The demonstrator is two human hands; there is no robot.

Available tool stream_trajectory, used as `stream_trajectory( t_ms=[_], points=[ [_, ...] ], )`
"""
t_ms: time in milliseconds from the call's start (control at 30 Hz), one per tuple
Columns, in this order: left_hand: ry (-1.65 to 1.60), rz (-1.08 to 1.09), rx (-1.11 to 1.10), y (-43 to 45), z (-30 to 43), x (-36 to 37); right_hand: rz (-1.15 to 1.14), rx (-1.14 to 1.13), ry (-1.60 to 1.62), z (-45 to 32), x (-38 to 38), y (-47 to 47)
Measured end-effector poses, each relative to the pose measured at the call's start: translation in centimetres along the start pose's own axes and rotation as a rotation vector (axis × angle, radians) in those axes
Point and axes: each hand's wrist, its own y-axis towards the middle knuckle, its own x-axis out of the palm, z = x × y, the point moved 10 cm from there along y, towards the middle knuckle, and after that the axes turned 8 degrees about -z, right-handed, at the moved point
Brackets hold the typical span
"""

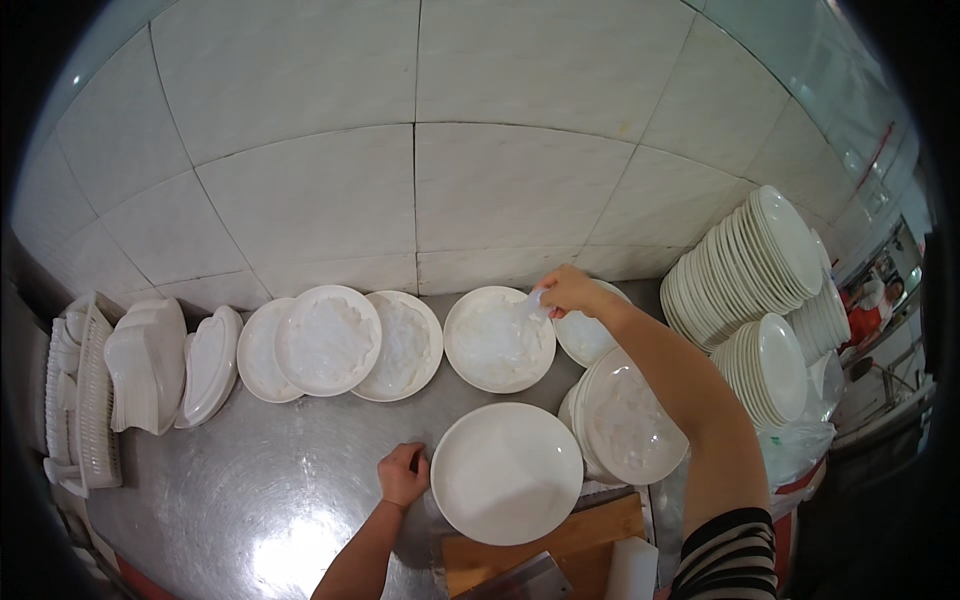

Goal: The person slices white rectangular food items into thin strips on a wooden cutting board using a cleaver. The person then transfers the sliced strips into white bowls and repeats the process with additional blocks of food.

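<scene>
My right hand (566,291) is closed on a piece of translucent white film (535,304) at the right edge of a round white plate (499,341). That plate carries pale, translucent material I cannot identify. Beside the rim of a large bare white plate (507,472), my left hand (405,474) rests on the metal counter with curled fingers and nothing visible in it. Behind my right forearm, a stack of plates (630,420) has similar translucent material on top, and another such plate (589,337) is partly hidden.
Three filled plates (328,341) overlap at left, near stacked dishes (150,367) and a white plastic basket (97,405). Tall plate stacks (739,262) stand right. A wooden cutting board (592,551) and a cleaver blade (525,581) lie in front. Another person (870,311) is far right.
</scene>
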Motion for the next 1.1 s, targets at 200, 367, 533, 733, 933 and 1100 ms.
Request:
stream_trajectory(
  t_ms=[200, 367, 533, 733, 933, 1100],
  points=[
    [0.035, -0.029, 0.019, 0.2, 0.0, 0.8, -0.020, -0.159, 0.324, -4.1, -2.5, -8.0],
    [0.041, -0.015, 0.003, 0.0, -0.2, 0.0, 0.006, -0.283, 0.369, -7.6, -5.2, -19.4],
    [0.055, -0.037, -0.021, -0.2, -0.2, 0.2, 0.022, -0.072, -0.066, -2.5, -5.4, -26.5],
    [0.018, -0.054, -0.011, 0.0, 0.2, 1.1, -0.197, -0.031, -0.846, 0.5, -1.9, -26.6],
    [0.054, -0.020, -0.011, -0.1, -0.1, 0.1, -0.104, -0.484, -0.424, -10.0, 5.2, -15.6],
    [0.026, -0.023, -0.017, 0.2, 0.4, 0.1, -0.229, -0.416, -0.402, -8.6, 17.8, -2.1]
  ],
)
